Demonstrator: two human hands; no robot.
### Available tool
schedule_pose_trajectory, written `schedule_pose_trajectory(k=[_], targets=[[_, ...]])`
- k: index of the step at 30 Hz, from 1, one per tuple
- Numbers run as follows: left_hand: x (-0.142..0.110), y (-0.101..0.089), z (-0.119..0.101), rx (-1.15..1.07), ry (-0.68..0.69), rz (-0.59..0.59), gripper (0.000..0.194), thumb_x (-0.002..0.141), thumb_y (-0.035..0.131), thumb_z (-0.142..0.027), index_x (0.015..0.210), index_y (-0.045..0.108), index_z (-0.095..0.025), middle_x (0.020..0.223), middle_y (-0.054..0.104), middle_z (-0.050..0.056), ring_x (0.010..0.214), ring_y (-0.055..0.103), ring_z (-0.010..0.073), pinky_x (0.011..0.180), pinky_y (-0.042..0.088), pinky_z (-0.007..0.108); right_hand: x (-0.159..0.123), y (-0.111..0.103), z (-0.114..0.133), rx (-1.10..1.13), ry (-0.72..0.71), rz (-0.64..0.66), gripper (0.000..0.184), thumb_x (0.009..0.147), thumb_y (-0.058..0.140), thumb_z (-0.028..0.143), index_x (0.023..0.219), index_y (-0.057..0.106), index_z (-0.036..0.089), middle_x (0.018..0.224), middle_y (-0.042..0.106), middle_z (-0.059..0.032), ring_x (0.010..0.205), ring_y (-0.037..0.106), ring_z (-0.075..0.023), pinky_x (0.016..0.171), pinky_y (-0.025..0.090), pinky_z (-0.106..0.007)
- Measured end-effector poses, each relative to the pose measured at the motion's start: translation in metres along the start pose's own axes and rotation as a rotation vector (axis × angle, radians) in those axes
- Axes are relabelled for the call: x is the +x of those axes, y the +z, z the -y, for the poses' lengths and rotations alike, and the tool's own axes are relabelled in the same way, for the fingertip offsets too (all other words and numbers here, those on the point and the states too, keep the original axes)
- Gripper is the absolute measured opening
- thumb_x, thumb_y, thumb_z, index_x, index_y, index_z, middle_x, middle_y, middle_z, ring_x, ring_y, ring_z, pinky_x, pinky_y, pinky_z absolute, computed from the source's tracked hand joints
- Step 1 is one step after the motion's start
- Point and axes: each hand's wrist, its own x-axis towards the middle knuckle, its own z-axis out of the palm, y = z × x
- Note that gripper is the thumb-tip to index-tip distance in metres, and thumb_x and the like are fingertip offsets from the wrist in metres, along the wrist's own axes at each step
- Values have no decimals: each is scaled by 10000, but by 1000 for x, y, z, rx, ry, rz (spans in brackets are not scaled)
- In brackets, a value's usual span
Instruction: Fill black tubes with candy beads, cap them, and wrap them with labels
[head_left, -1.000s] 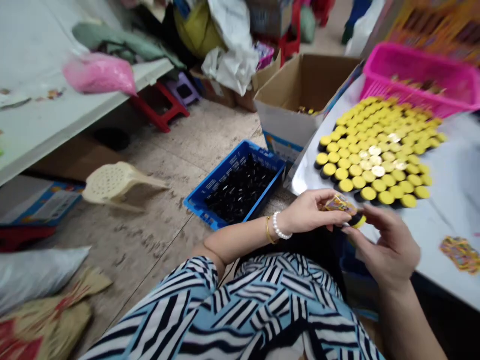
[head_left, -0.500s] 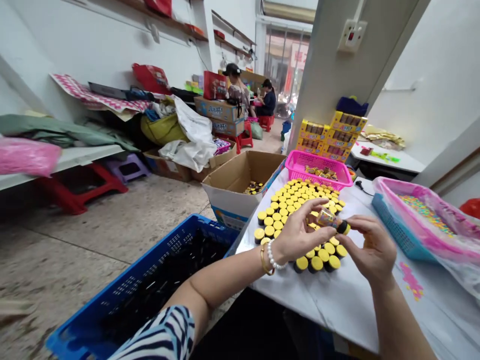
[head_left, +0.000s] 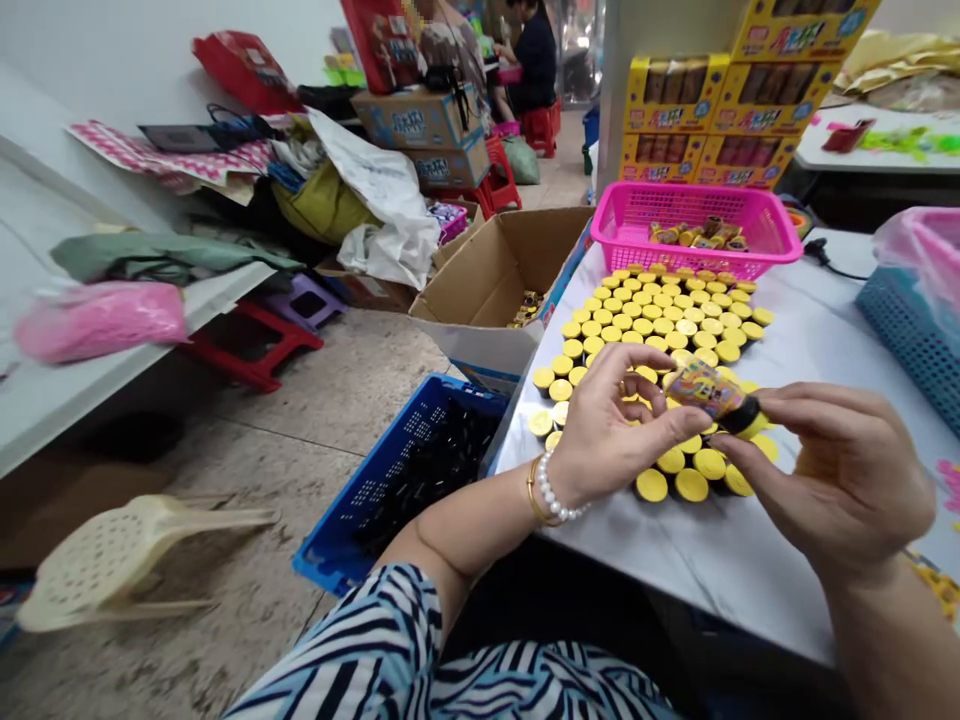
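A small bottle with a colourful printed label lies tilted between my hands above the table. Its black and yellow cap end points right. The fingertips and thumb of my right hand pinch that cap end. At the other end, the thumb and index finger of my left hand close around the bottle's body. Beneath them stand many yellow-topped black caps in close rows on the white table. Part of these rows is hidden behind my hands.
A pink basket of small wrapped pieces stands behind the rows, with stacked yellow boxes beyond. Left of the table are an open carton and a blue crate of black parts. A blue basket sits at right. Two people sit far back.
The view has tilted down and come closer to the table. The bottle stays between both hands, its printed label now facing the camera more clearly.
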Motion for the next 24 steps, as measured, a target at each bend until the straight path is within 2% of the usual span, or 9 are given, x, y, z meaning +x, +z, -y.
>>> schedule_pose_trajectory(k=[3,5,9,12,17,21,24], targets=[[7,-2,9,79,185,-12,314,824,888,-425,868,708,-172,1006,644,55,939,620,154,803,544,266,1,4,-3,53,10,-10,513,737,951,283,1197,731,344,1065,723,-43,933,704,-270,850,597,-502],[10,-3,13,78,253,3,306,847,872,-419,810,704,-167,927,637,44,931,606,152,842,536,280,4,6,-5,176,41,24,517,728,945,232,1192,737,319,1066,707,-48,940,698,-254,804,605,-458],[11,-6,12,26,209,36,316,907,811,-449,824,732,-154,971,629,59,958,607,151,890,533,301,8,7,-5,355,122,79,493,758,897,159,1203,732,289,1076,680,-55,985,685,-233,779,631,-400],[10,-7,9,24,174,52,339,902,807,-476,820,745,-154,1015,611,69,1003,593,167,894,532,308,7,6,-4,330,116,74,481,762,895,166,1197,735,297,1066,681,-50,973,684,-230,785,630,-409],[10,-5,14,44,156,59,310,843,863,-439,792,736,-162,965,575,50,956,544,161,867,501,301,1,7,-4,154,126,23,545,728,921,191,1220,727,320,1157,673,-56,965,683,-241,758,604,-427],[14,-5,18,-19,117,1,291,875,829,-404,754,715,-165,956,587,36,982,543,156,937,461,311,3,9,-3,264,179,42,439,763,890,209,1154,719,310,1049,656,-37,928,663,-215,720,560,-383],[16,-6,15,-19,62,46,279,890,810,-418,793,749,-164,943,609,37,966,557,156,940,451,319,6,9,-3,317,234,42,407,787,873,216,1150,710,301,1035,647,-35,923,653,-204,738,551,-377]])
